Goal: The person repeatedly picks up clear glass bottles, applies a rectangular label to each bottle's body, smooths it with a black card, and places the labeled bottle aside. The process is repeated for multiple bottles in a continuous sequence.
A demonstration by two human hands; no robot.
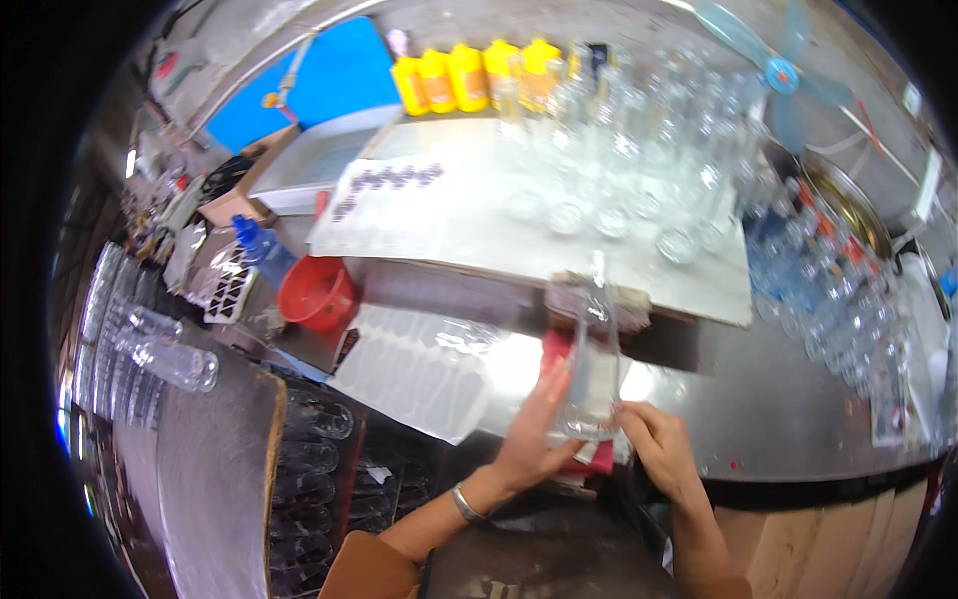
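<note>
A clear glass bottle [593,384] with a long narrow neck lies tilted in front of me, its base toward me and its neck pointing away. My left hand [531,431] holds it along the left side, the fingers stretched up the glass and the thumb near the base. At the lower right edge of the bottle, the fingers of my right hand [659,446] are curled and pressed together; whether anything is pinched in them is hidden. Red cloth [597,461] shows under and behind the bottle. Beyond the bottle sits a worn, padded block [629,306].
A sheet of translucent decals [414,371] lies left of my hands. Behind it stand a red bucket [317,295] and a blue spray bottle [261,248]. Several clear bottles [614,150] crowd the white raised board [449,225], with yellow bottles [466,80] farther back. More bottles [838,299] stand right.
</note>
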